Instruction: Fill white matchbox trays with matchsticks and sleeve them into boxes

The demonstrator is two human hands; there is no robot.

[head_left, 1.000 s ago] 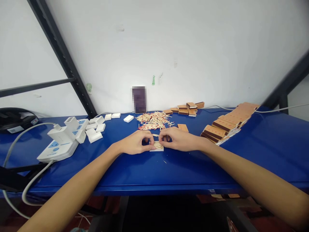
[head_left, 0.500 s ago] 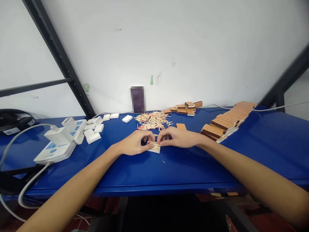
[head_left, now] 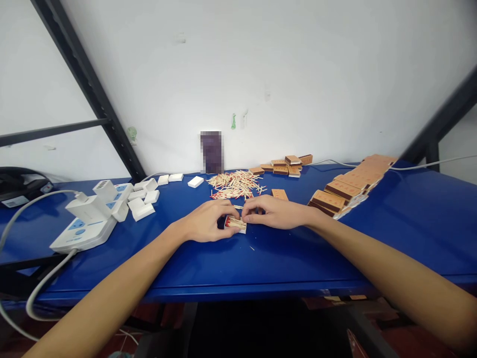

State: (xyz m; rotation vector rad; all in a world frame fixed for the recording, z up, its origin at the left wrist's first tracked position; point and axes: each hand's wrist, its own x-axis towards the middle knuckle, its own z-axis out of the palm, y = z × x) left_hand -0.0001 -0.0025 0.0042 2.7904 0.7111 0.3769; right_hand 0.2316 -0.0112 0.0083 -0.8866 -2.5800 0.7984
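Observation:
Both hands meet at the middle of the blue table (head_left: 261, 268). My left hand (head_left: 208, 223) curls around a small white matchbox tray (head_left: 236, 224) full of matches, red heads to the left. My right hand (head_left: 274, 212) pinches the tray's right end with bent fingers. A loose pile of matches (head_left: 233, 185) lies just behind the hands. A single brown matchbox sleeve (head_left: 279, 194) lies beside my right hand. One stray match (head_left: 252, 247) lies in front of the tray.
Several white empty trays (head_left: 143, 201) and a white power strip with plugs (head_left: 91, 216) sit at the left, cables trailing off the edge. Brown matchboxes are stacked at the back (head_left: 286, 166) and in a long row at the right (head_left: 350, 186). A black frame post (head_left: 93, 99) slants up left.
The tray has tilted and shifted slightly left, so its red match heads now show. My left fingers closed more around it. The camera drifted a little.

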